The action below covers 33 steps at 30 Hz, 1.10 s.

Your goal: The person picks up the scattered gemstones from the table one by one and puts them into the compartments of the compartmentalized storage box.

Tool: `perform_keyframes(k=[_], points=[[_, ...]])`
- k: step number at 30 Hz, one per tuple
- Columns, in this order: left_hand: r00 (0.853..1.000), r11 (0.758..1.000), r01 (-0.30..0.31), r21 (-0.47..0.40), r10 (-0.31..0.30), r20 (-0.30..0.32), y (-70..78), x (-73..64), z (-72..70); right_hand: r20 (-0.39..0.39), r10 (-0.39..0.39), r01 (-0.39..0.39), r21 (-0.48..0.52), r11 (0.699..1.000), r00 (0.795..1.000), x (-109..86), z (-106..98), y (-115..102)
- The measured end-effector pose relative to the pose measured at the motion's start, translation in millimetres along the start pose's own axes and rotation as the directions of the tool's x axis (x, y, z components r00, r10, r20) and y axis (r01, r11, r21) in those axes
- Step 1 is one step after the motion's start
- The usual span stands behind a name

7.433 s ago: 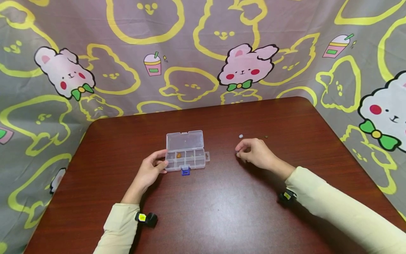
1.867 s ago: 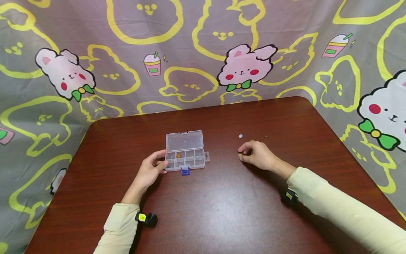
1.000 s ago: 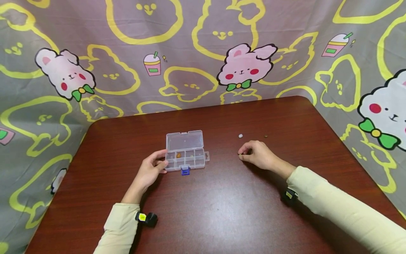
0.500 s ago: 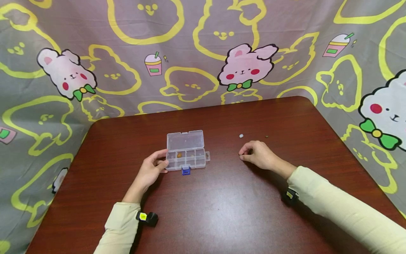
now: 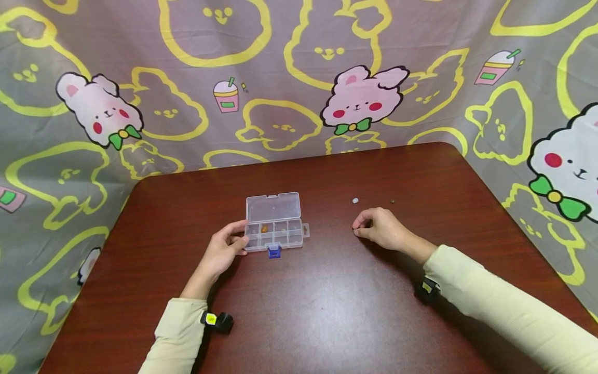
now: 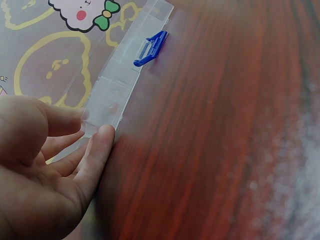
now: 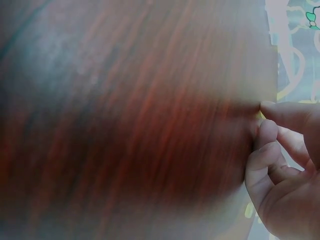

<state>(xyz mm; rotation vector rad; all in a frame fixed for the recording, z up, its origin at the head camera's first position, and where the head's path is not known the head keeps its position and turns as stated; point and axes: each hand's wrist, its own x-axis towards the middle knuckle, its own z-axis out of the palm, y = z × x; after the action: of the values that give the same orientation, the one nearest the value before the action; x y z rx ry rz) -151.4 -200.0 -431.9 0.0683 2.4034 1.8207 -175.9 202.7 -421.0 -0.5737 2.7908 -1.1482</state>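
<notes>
L grip [image 5: 227, 248] wide round box [image 5: 281, 240] end; R grip [image 5: 384, 228] pinches yel. bit [image 7: 260, 115].

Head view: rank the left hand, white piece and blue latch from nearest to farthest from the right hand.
1. White piece: just beyond the right hand.
2. Blue latch: at the front of the box.
3. Left hand: holding the box's left end.

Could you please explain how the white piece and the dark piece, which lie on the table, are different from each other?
The white piece is pale, while the dark piece is a dull greenish brown. The white piece looks larger than the dark piece. The white piece lies nearer to the open box; the dark piece lies farther right. Both rest loose on the table, beyond the right hand.
</notes>
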Motion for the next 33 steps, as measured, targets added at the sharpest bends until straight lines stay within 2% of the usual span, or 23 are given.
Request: perform_keyframes(k=[13,33], points=[[1.000,1.000,-0.003,0.010,0.003,0.000,-0.8,0.2,-0.5,0.040,0.054,-0.056,0.048,0.997,0.998,-1.1,-4.1,-1.1],[1.000,1.000,-0.003,0.004,0.003,-0.004,0.3,-0.7,-0.2,0.057,0.042,-0.048,0.111,0.993,0.998,1.2,-4.3,-5.8]])
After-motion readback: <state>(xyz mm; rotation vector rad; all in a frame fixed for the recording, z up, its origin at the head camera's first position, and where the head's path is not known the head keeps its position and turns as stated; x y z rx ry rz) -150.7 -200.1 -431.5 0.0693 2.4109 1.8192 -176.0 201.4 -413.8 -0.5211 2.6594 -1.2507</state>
